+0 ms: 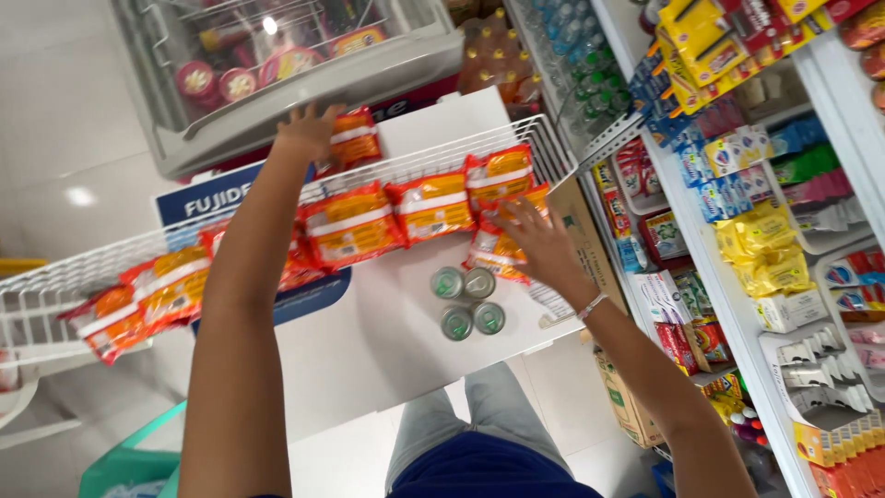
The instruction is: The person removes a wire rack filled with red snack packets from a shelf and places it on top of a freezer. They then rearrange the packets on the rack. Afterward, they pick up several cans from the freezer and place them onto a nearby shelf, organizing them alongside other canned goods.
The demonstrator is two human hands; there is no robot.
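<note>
Two snack packets (pixel 355 138) under hands (pixel 309 132)

Both arms are bare to above the elbow, with no sleeves in view. The right hand (pixel 544 247) has a thin silver bracelet (pixel 591 305) at the wrist. The person wears grey trousers (pixel 461 420) and a dark blue top (pixel 479 472).

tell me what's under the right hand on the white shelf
The right hand lies flat on an orange and red snack packet at the row's end. The hand covers most of it, so whether anything lies beneath is hidden. Four cans stand beside the wrist.
</note>
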